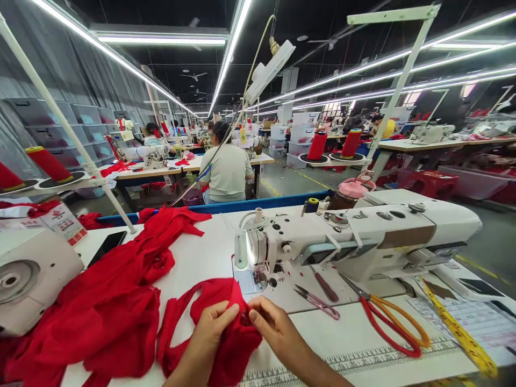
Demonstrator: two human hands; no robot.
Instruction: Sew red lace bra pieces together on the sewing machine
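Pinching one red garment (237, 349) before a sewing machine (298, 236), the left hand (214, 325) and right hand (276, 325) have fingers closed on cloth, fingertips partly hidden. Four red spools (317, 145) stand nearby, one cut off at far left.

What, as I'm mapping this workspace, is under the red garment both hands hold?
White tabletop shows through an opening in the red garment, held by the left hand and right hand. Whatever lies beneath the garment itself is covered and cannot be seen.
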